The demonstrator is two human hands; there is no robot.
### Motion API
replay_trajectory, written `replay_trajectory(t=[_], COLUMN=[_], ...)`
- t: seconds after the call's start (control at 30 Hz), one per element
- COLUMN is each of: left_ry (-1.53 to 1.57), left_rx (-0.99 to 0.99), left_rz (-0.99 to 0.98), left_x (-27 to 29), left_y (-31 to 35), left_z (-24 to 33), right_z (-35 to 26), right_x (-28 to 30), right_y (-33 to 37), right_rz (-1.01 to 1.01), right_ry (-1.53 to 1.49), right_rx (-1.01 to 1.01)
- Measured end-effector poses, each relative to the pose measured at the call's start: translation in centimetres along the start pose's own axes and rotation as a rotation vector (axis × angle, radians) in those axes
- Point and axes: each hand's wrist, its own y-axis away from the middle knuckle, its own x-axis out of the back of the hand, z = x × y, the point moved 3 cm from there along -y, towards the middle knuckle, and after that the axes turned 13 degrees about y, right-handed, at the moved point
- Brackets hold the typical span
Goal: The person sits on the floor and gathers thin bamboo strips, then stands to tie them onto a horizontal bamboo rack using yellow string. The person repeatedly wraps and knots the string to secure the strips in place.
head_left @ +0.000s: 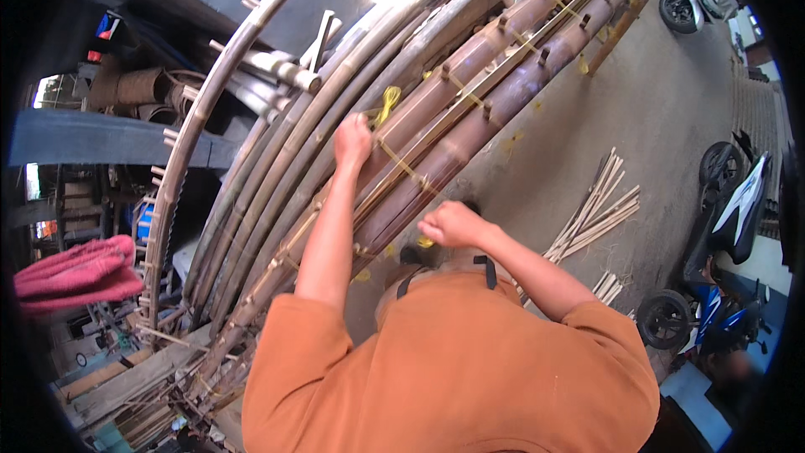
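Note:
Two long brown bamboo poles [453, 151] lie side by side, slanting from lower left to upper right, with pegs standing up along them and yellow twine wrapped across at intervals. At the far side of the poles my left hand [352, 143] is closed in a fist on yellow twine [388, 106], whose loose bundle sticks out beside the fingers. My right hand [455, 225] makes a fist just off the near side of the poles. A bit of yellow shows below it, but its grip is turned from view, so I cannot make out what it holds.
Curved bamboo poles [277, 159] are stacked to the left, beyond them a bent pole with pegs [191, 117]. Thin sticks [595, 210] lie on the floor at right. Motorcycles [721, 260] stand along the right side. A red cloth [80, 275] hangs at left.

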Motion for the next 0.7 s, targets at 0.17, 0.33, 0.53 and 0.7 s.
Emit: replay_trajectory(t=[0.17, 0.33, 0.53, 0.7], left_ry=[-0.100, -0.145, -0.144, -0.143], left_rx=[-0.048, -0.047, 0.037, 0.011], left_rz=[-0.063, 0.115, -0.094, -0.047], left_x=[4.6, 14.0, 12.0, 11.1], left_y=[-1.1, 10.3, 21.1, 20.8], left_z=[1.1, 0.6, -3.5, -4.3], right_z=[-4.5, -10.0, -13.4, -17.0], right_x=[-3.0, -9.4, -13.5, -12.5], right_y=[-0.3, 0.7, -2.0, -3.7], right_rz=[0.106, -0.140, 0.334, 0.554], right_ry=[0.393, -0.560, -1.791, -1.429], right_rx=[0.018, -0.061, -0.717, -0.577])
